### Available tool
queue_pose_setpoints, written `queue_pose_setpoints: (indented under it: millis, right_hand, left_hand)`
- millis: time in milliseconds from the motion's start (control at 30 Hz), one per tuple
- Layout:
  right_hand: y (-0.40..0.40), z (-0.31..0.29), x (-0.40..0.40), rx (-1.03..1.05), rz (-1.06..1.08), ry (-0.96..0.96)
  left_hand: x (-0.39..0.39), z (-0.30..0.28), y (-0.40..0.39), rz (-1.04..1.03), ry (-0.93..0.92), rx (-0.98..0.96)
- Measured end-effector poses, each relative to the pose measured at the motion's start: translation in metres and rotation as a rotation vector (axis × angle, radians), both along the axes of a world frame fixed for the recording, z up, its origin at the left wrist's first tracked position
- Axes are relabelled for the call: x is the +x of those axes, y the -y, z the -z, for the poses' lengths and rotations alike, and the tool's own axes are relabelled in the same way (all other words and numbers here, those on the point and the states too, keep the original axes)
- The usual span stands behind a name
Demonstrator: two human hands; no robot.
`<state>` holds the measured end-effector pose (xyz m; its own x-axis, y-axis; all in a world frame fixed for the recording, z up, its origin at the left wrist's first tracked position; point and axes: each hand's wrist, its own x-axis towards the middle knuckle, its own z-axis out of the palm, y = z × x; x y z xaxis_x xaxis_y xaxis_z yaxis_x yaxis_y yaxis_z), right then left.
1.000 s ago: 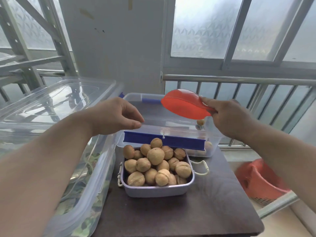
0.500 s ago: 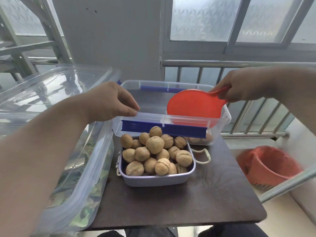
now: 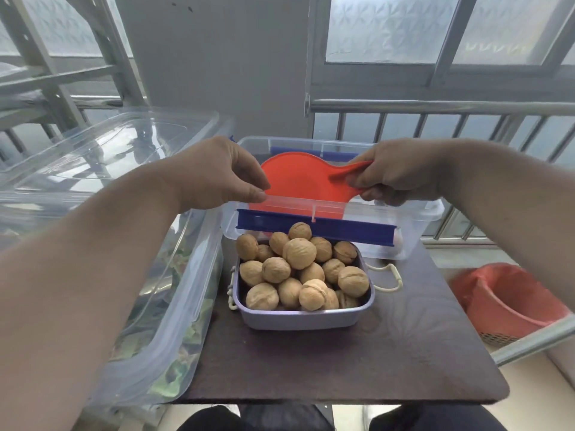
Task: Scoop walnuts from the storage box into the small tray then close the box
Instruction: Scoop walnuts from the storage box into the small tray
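Note:
A clear storage box (image 3: 417, 241) with blue latches stands open at the back of the dark table. My right hand (image 3: 401, 172) grips the handle of an orange-red scoop (image 3: 298, 178), whose bowl is lowered inside the box. My left hand (image 3: 217, 172) pinches the box's near rim at its left end. In front of the box sits a small grey tray (image 3: 298, 318), heaped with several walnuts (image 3: 298, 253). The scoop and the near wall hide most of the box's inside.
A large clear lidded tub (image 3: 102, 169) with green contents stands against the table's left side. The dark table (image 3: 342, 365) ends close in front of me. An orange basket (image 3: 510, 303) sits on the floor at the right. A metal railing runs behind.
My right hand has swung the scoop from above the box's right end down and left into the box. My left hand stays at the near rim.

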<state>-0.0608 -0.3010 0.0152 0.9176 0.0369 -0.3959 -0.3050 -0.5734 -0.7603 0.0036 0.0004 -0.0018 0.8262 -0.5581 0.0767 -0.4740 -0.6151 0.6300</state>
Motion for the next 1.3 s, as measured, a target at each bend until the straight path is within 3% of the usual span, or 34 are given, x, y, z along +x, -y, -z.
queue_pose_setpoints:
  millis: [200,467,933,1300]
  right_hand:
    - [-0.015,0.020,0.017,0.226,0.167,0.007]
    - [-0.005,0.008,0.007,0.478,0.213,-0.058]
    - [0.004,-0.007,-0.078,0.506,0.335,0.150]
    - [-0.029,0.002,-0.132,0.405,0.370,0.376]
  left_hand:
    - [0.004,0.002,-0.001,-0.129,0.067,-0.191]
    - [0.016,-0.001,-0.002,-0.326,0.169,-0.394]
    - [-0.009,-0.006,0.005,0.066,-0.051,-0.314]
    - [-0.011,-0.005,0.002,0.140,-0.111,-0.378]
